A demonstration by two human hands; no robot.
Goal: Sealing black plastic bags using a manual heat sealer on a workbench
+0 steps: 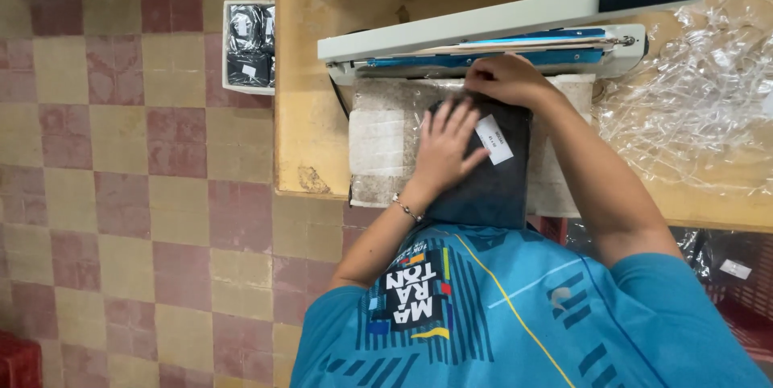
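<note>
Currently, left hand (pixel 445 149): fingers spread flat, pressing the dark bagged garment (pixel 491 171).
Right hand (pixel 506 80): fingers closed on the bag's top edge by the heat sealer (pixel 483 42).
Garment: on the tabletop (pixel 310 138), before the sealer.

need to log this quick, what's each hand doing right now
Left hand: open, fingers spread flat on the dark bagged item.
Right hand: curled at the bag's top edge by the heat sealer; grip cannot be told.
</note>
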